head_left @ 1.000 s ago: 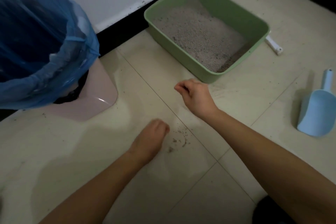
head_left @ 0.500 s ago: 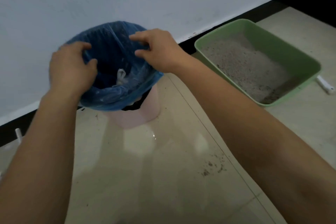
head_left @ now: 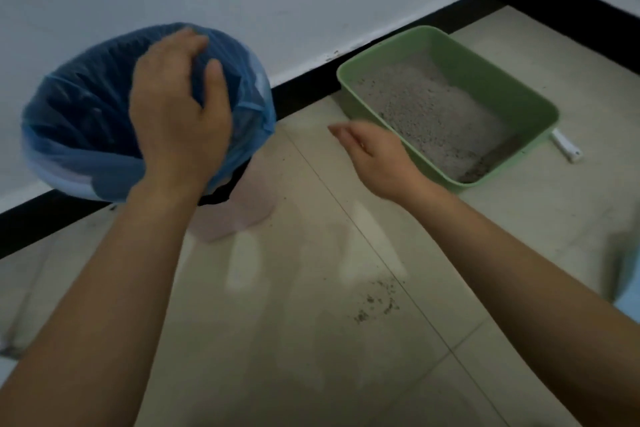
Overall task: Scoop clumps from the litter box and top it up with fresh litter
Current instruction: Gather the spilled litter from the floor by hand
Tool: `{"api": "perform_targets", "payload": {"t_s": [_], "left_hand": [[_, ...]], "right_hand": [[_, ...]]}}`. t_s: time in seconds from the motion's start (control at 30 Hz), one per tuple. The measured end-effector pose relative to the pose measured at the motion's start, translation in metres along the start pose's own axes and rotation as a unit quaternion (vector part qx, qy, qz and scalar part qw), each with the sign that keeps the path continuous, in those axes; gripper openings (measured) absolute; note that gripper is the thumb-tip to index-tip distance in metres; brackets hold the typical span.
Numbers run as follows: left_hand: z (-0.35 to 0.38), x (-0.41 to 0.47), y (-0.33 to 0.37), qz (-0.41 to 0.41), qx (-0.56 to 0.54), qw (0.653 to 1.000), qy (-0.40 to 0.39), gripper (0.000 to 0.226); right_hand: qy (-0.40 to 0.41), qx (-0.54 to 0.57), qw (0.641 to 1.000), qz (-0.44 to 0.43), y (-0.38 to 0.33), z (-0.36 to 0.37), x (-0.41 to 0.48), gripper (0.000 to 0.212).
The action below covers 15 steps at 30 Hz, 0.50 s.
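A green litter box (head_left: pixel 526 94) with grey litter (head_left: pixel 426 114) stands on the tiled floor by the wall. Left of it is a pink bin lined with a blue bag (head_left: pixel 79 121). My left hand (head_left: pixel 176 114) hovers over the bin's mouth, fingers curled downward and blurred; whether it holds anything is hidden. My right hand (head_left: pixel 374 156) hangs between the bin and the litter box, fingers loose and empty. A few spilled litter crumbs (head_left: pixel 377 303) lie on the floor in front.
A small white object (head_left: pixel 566 149) lies on the floor behind the litter box's right corner. A pale blue shape (head_left: pixel 628 288), blurred, sits at the right edge. A black skirting board (head_left: pixel 450 21) runs along the white wall.
Both hands rose from the floor to the bin's rim. Since then my right hand has drawn away toward the litter box, and my left hand has shifted over the bin's opening.
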<state>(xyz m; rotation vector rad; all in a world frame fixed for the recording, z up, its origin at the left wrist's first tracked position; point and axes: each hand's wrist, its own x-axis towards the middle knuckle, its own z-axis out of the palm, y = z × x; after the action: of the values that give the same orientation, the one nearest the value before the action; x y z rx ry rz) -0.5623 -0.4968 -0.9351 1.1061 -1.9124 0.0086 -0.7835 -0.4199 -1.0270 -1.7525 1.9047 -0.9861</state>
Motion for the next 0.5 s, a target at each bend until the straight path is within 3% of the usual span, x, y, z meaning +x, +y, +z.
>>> {"api": "perform_targets", "payload": {"t_s": [0.1, 0.2, 0.33, 0.4, 0.5], "left_hand": [[0.035, -0.034, 0.035, 0.146, -0.052, 0.988, 0.026, 0.023], [0.075, -0.096, 0.046, 0.177, -0.087, 0.97, -0.141, 0.027], [0.106, -0.199, 0.007, 0.096, -0.043, 0.914, -0.393, 0.044], [0.103, -0.239, -0.013, 0.09, 0.011, 0.882, -0.463, 0.053], [0.095, -0.272, -0.032, 0.157, 0.093, 0.839, -0.513, 0.055]], "right_hand": [[-0.114, -0.078, 0.988, 0.067, 0.074, 0.011, -0.067, 0.037], [-0.184, -0.164, 0.964, 0.099, 0.118, 0.024, -0.134, 0.064], [-0.243, -0.267, 0.927, 0.101, 0.13, 0.04, -0.197, 0.099], [-0.265, -0.29, 0.917, 0.077, 0.116, 0.048, -0.218, 0.11], [-0.279, -0.284, 0.916, 0.042, 0.098, 0.067, -0.233, 0.117]]}}
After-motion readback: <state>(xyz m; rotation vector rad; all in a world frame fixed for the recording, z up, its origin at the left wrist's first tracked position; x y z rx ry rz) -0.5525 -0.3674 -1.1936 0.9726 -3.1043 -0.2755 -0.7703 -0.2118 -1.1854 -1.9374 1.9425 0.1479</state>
